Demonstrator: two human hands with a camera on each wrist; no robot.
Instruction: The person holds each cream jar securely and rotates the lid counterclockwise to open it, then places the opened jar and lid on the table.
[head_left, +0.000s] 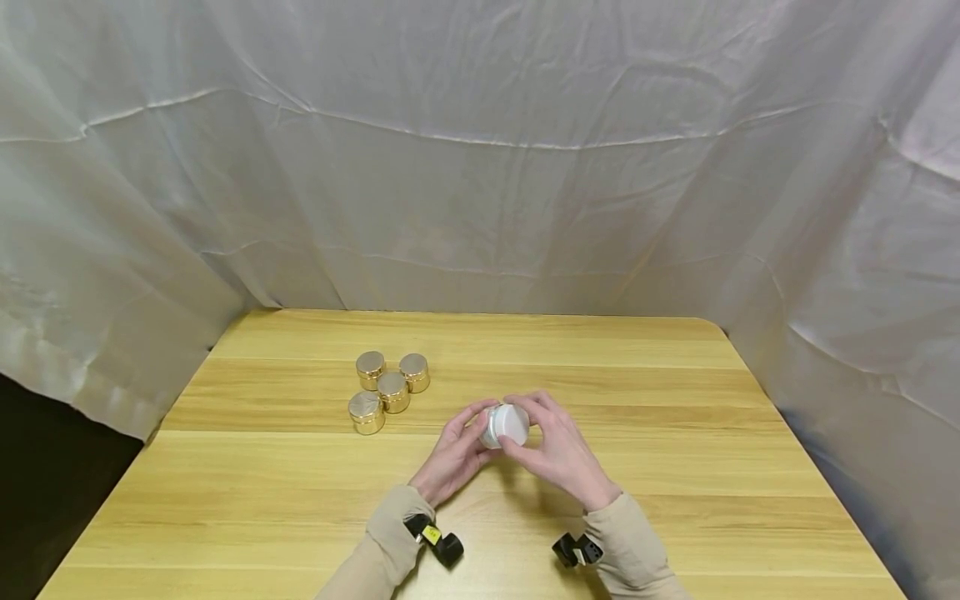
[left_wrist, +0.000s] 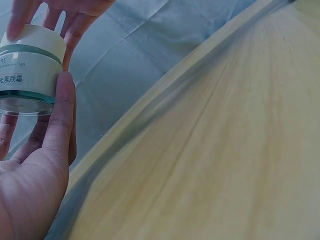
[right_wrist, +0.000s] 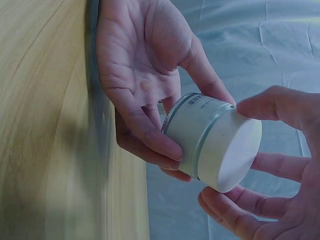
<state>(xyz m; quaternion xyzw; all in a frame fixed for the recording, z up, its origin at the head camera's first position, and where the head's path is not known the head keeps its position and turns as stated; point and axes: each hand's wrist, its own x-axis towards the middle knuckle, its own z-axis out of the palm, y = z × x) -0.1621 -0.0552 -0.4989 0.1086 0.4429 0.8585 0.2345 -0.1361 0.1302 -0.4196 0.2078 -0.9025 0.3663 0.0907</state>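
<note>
A glass cream jar (left_wrist: 30,70) with a printed label and a white lid (right_wrist: 235,150) is held above the table between both hands. My left hand (head_left: 455,454) grips the jar's body, thumb on one side and fingers on the other. Around the rim of the lid, the thumb and fingers of my right hand (head_left: 558,450) pinch it. The lid sits on the jar, tilted toward the right hand. In the right wrist view, the left hand (right_wrist: 145,75) reaches in from above to the jar's body.
Several gold-lidded jars (head_left: 393,392) stand in a cluster on the wooden table (head_left: 675,433), left of the hands. Grey-white cloth (head_left: 480,200) hangs behind and beside the table. Black wrist cameras (head_left: 435,540) are strapped over the beige sleeves (head_left: 633,542).
</note>
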